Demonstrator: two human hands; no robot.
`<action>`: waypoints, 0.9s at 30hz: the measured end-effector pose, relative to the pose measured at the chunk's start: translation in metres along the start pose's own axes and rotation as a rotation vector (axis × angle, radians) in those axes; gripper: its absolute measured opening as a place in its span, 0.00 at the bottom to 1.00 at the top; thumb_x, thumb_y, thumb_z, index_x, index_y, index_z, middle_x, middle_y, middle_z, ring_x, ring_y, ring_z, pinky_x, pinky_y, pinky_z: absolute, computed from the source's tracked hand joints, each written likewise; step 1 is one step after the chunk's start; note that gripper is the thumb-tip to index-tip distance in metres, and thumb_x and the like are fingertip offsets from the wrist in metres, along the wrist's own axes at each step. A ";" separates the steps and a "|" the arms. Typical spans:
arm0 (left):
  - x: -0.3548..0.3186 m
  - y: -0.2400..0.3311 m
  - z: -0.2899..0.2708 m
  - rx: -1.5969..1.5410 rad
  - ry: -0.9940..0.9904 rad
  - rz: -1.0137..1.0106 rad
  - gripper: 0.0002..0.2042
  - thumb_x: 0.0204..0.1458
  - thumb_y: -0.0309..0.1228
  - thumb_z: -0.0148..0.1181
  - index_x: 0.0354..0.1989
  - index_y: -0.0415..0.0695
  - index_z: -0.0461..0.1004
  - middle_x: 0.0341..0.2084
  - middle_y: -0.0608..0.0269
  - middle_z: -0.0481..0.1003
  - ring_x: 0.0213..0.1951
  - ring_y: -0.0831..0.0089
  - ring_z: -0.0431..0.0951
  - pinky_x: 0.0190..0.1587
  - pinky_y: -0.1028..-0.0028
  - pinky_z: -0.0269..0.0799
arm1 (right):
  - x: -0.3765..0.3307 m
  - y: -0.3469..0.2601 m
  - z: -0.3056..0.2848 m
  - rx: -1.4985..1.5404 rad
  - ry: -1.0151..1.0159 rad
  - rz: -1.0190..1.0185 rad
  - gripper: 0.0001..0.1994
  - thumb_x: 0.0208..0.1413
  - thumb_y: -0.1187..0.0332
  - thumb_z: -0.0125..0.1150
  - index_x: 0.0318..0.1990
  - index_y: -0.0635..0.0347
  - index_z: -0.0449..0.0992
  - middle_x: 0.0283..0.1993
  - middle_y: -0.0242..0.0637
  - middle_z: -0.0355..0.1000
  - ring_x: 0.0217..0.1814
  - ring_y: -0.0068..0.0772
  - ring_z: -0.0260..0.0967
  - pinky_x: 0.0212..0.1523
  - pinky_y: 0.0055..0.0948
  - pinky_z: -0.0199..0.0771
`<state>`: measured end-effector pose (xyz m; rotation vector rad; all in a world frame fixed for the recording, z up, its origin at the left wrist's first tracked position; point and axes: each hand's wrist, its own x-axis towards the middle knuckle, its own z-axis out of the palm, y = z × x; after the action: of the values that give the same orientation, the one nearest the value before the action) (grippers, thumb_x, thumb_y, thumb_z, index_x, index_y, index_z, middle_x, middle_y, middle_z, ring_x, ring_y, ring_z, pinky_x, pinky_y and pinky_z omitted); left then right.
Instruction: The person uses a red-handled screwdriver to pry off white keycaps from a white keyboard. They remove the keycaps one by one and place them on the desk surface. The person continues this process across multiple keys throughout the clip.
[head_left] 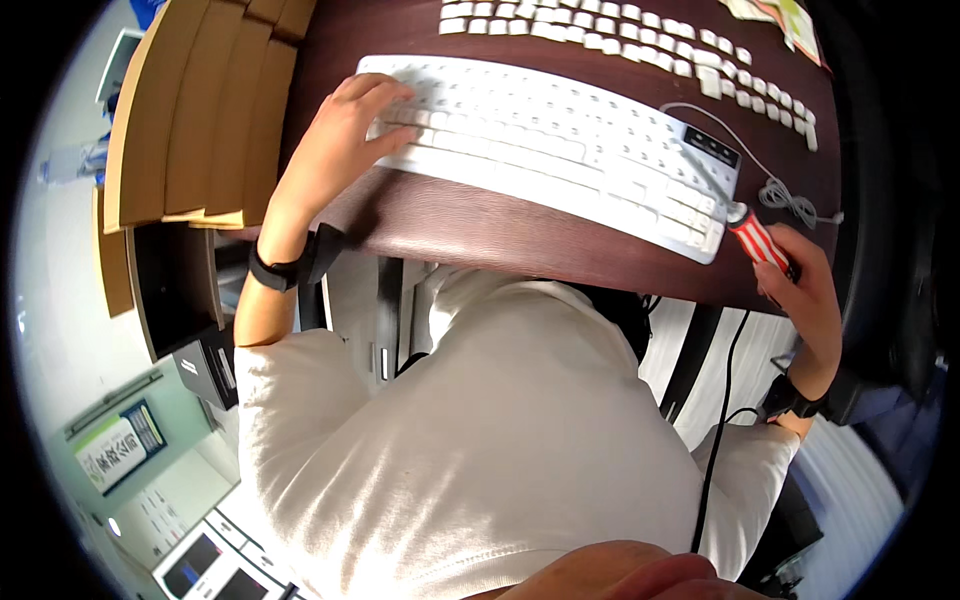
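- Left hand (345,130): thumb held apart from the bent fingers; they rest at the keyboard's left end;
- Right hand (806,285): fingers closed round the screwdriver (760,242), red-and-white striped handle; its shaft slants over the keyboard's right end, tip blurred;
- White keyboard (555,150): on the dark desk (450,220), between the hands;
- Beyond: loose white keycaps (708,80) in rows; coiled cable (790,202) to the right

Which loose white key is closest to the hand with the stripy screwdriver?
The tall key at the far right end of the rows; the other loose keys all lie farther from the right hand.
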<state>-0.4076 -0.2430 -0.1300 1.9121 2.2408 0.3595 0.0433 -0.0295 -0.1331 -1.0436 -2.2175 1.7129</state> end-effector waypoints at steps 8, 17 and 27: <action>-0.027 -0.041 0.025 -0.276 0.173 -0.129 0.17 0.56 0.31 0.64 0.52 0.41 0.76 0.55 0.53 0.71 0.54 0.57 0.73 0.50 0.67 0.76 | 0.084 -0.069 0.065 -0.197 -0.167 -0.155 0.12 0.53 0.73 0.66 0.43 0.70 0.76 0.34 0.34 0.74 0.36 0.20 0.68 0.39 0.22 0.67; -0.042 -0.045 0.042 -0.206 0.335 -0.037 0.15 0.54 0.31 0.65 0.49 0.41 0.76 0.54 0.55 0.71 0.55 0.58 0.69 0.52 0.67 0.72 | 0.127 -0.105 0.120 -0.397 -0.241 -0.255 0.14 0.55 0.67 0.65 0.43 0.69 0.77 0.35 0.42 0.75 0.35 0.31 0.72 0.38 0.28 0.70; -0.064 -0.064 0.034 -0.428 0.313 -0.193 0.21 0.53 0.36 0.67 0.53 0.40 0.74 0.50 0.57 0.71 0.52 0.60 0.72 0.53 0.66 0.71 | 0.193 -0.172 0.173 -0.605 -0.395 -0.384 0.15 0.54 0.62 0.63 0.38 0.68 0.79 0.31 0.47 0.76 0.32 0.39 0.74 0.36 0.32 0.71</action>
<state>-0.4480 -0.3131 -0.1832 1.4891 2.2615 1.0727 -0.2621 -0.0685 -0.0917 -0.3081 -3.0424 1.1809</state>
